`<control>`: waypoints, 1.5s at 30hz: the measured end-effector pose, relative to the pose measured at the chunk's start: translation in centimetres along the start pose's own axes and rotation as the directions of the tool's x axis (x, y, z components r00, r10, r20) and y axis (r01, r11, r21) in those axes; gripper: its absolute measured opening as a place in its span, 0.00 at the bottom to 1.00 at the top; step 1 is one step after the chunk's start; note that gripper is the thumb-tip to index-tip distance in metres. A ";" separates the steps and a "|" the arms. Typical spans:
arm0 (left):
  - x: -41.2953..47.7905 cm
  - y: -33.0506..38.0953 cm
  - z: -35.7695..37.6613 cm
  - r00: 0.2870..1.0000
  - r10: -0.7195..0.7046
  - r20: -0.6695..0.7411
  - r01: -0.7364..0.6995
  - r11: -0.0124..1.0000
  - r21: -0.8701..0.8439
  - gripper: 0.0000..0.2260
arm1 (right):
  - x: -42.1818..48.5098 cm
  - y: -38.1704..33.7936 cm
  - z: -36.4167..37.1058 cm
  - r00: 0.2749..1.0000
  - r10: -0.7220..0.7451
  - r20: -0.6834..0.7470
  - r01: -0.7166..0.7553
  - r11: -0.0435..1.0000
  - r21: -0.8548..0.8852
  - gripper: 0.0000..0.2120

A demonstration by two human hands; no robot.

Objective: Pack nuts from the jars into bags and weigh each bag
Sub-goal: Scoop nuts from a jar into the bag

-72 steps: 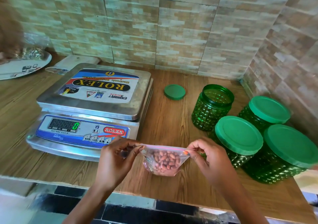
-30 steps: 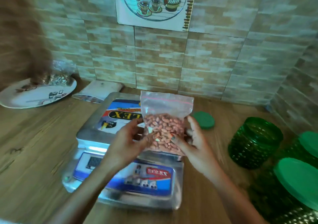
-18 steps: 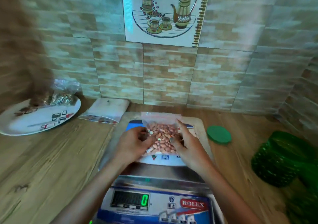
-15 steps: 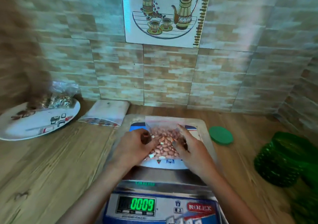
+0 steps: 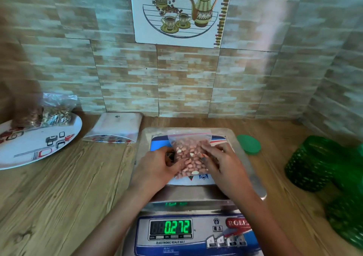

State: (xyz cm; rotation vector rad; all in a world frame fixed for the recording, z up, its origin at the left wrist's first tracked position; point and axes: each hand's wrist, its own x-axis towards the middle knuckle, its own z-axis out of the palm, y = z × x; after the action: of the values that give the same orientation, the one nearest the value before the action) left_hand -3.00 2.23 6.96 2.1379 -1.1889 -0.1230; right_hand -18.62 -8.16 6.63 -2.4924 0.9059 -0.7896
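A clear zip bag of peanuts [image 5: 189,153] lies flat on the steel pan of the electronic scale [image 5: 252,177]. The scale's green display [image 5: 177,226] reads 0.272. My left hand [image 5: 155,167] grips the bag's left edge, thumb on top and fingers curled beside it. My right hand [image 5: 225,165] rests with straight fingers on the bag's right side. An open green jar [image 5: 310,167] stands to the right of the scale, and its green lid [image 5: 248,144] lies by the pan's far right corner.
More green jars [image 5: 345,222] crowd the right edge, blurred. A patterned plate [image 5: 39,147] at the left carries filled bags [image 5: 57,112]. A flat pack of bags [image 5: 115,128] lies against the tiled wall behind the scale. Bare wooden counter stretches left of the scale.
Both hands carried the peanut bag up from the counter's front edge and laid it on the scale pan. The display went from 0 to 0.272.
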 end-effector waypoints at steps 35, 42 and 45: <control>-18.4 -11.8 3.1 0.942 -0.310 -0.125 0.334 0.864 0.376 0.26 | -17.6 12.6 -0.7 0.917 0.400 0.006 -0.366 0.846 -0.387 0.18; -18.6 -11.5 3.2 0.940 -0.326 -0.097 0.334 0.830 0.448 0.28 | -17.6 12.6 -0.6 0.920 0.387 0.062 -0.321 0.834 -0.449 0.22; -18.6 -11.5 3.2 0.939 -0.334 -0.081 0.332 0.821 0.465 0.28 | -17.8 12.8 -0.3 0.899 0.411 0.149 -0.273 0.794 -0.543 0.26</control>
State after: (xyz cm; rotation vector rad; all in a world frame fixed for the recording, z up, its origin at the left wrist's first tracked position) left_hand -6.75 19.21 -6.68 2.7707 -0.8927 0.0156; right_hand -36.07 -5.53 -6.39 -2.6363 1.5772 -0.0881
